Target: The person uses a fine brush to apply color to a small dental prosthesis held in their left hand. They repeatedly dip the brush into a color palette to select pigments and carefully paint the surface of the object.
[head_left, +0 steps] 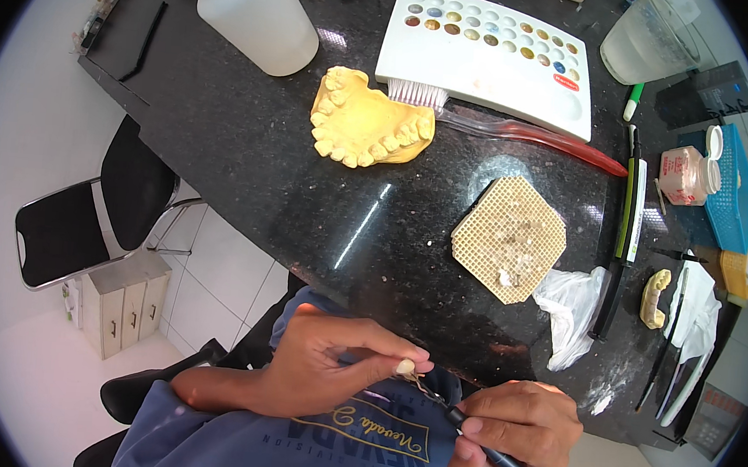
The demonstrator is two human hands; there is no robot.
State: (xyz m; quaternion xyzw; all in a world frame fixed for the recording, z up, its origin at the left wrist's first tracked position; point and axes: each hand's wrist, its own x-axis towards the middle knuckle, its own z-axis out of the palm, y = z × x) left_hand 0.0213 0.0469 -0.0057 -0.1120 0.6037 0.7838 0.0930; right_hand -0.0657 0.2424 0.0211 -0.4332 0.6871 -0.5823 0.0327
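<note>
My left hand (324, 361) pinches a small cream-coloured dental crown (405, 368) between thumb and fingertips, just in front of my shirt. My right hand (530, 426) is closed round a slim, dark, pen-like tool (454, 415). Its thin tip points left and meets the crown or lies right beside it; which one I cannot tell. Beyond my hands, a honeycomb firing tray (506, 231) with white crumbs on it lies on the black bench. A yellow plaster dental model (360, 127) sits farther back, its teeth facing up.
A toothbrush (522, 135) lies below a white paint palette (484, 62). A plastic bottle (255, 18) stands back left, a clear cup (648, 44) back right. On the right are crumpled tissue (568, 315), a small tooth model (654, 298) and several thin tools (675, 371).
</note>
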